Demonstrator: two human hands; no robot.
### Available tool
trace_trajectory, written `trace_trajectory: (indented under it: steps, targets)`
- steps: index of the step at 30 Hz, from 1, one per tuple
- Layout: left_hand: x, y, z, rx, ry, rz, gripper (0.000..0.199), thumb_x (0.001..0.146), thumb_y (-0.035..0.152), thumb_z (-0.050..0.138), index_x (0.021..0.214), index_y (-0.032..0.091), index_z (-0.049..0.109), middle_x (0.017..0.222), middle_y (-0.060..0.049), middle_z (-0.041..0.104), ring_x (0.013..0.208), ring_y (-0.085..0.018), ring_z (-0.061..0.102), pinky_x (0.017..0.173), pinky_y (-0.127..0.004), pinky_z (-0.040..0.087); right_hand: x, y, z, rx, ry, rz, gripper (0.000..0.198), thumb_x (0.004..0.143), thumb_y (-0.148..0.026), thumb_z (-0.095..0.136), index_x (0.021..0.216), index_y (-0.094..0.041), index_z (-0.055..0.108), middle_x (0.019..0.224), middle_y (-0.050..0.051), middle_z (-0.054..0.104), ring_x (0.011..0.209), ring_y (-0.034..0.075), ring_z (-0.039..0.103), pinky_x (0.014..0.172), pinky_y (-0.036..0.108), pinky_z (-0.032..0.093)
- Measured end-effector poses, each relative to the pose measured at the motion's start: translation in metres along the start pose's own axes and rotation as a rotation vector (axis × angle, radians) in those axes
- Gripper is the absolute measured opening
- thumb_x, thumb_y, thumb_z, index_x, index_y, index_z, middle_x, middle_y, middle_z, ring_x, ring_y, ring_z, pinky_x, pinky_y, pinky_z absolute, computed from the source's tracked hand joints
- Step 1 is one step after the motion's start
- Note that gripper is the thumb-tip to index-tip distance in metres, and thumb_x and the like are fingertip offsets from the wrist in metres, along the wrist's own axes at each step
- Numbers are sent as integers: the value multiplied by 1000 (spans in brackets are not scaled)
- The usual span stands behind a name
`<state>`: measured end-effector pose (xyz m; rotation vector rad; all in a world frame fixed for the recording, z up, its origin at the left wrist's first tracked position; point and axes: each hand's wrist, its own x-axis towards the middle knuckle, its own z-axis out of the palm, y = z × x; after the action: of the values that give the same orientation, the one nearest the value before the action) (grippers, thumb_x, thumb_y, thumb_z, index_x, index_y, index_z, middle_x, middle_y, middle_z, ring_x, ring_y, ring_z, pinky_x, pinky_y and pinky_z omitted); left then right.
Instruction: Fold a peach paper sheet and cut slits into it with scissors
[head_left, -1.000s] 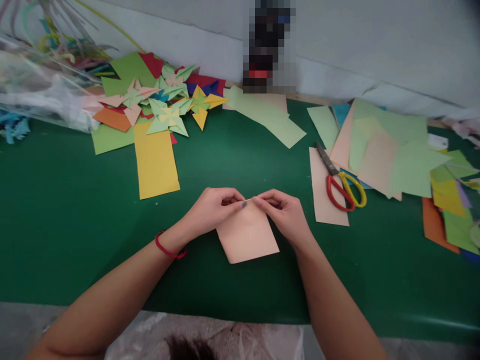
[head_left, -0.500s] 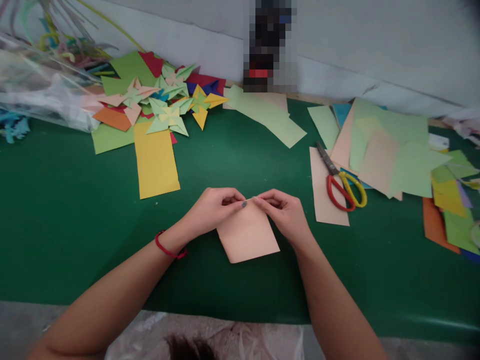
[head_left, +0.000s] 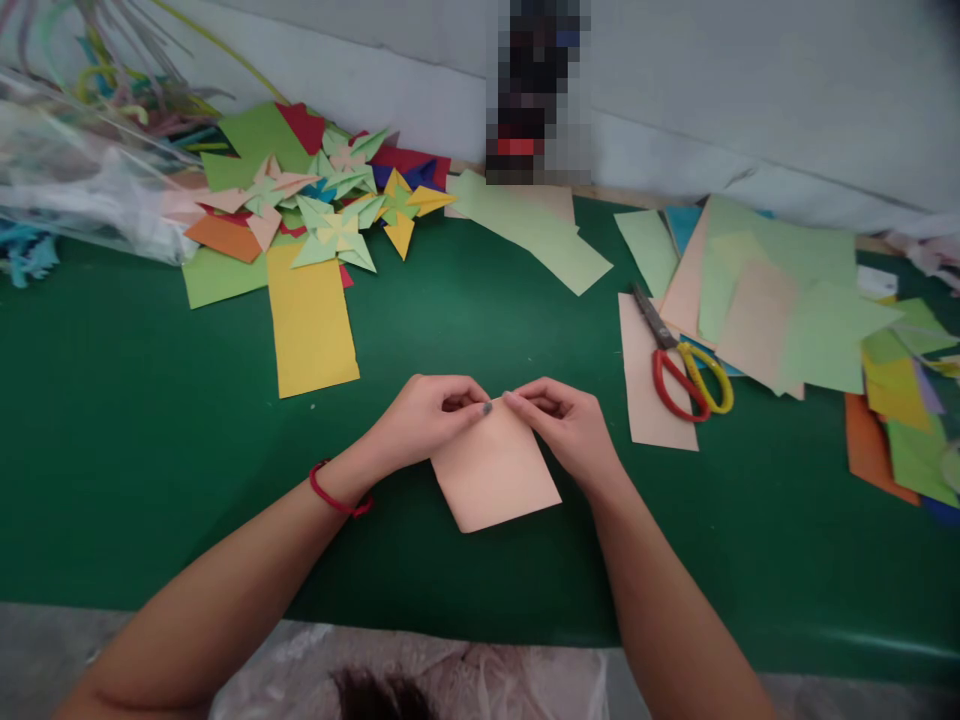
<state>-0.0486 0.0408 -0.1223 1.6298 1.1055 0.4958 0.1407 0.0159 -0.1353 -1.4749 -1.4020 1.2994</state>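
Observation:
A piece of pale pink paper [head_left: 499, 475] is held in front of me by its far edge. My left hand [head_left: 439, 415] pinches that edge between thumb and fingers. Close beside it, my right hand [head_left: 562, 415] pinches the same edge, the two thumbs nearly meeting. Both hands cover the paper's upper corners, so any fold there is hidden. To the right, scissors [head_left: 679, 360] with one red and one yellow handle rest on another pale pink sheet [head_left: 645, 400].
Folded paper stars [head_left: 339, 232] and coloured sheets lie at the back left, near a yellow paper [head_left: 315, 325]. Light green strips [head_left: 540, 230] are at the back middle. More paper sheets [head_left: 825, 330] pile up on the right. The table [head_left: 150, 440] is green, against a wall.
The near edge of the pink paper has tipped slightly lower toward me. Both hands keep their pinch at almost the same spot.

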Motion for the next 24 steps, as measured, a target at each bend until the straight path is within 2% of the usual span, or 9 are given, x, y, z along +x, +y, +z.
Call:
trace_trajectory:
  steps: [8,19,24]
  targets:
    - [-1,-1,-1,-3,-28,11,22,83,31,50,83,17,66,74,-1,64,67,-12,54,56,-21,39,0,2,1,25,-16,-4,18,77,-37,64,76,-19,65,70,2,66,65,15,61,54,24,44]
    - [0,2,0,-4,-66,19,20,82,29,49,81,17,66,71,-1,63,64,-11,53,53,-21,37,-1,-1,-4,-2,-41,-10,23,77,-38,64,66,-19,62,59,-1,57,54,11,49,48,23,34]
    - [0,1,-1,4,-63,28,20,82,28,49,81,17,66,71,0,63,64,-11,53,54,-21,38,-1,-1,-3,1,-50,-9,23,78,-39,62,67,-18,61,59,-1,56,54,11,48,48,23,33]
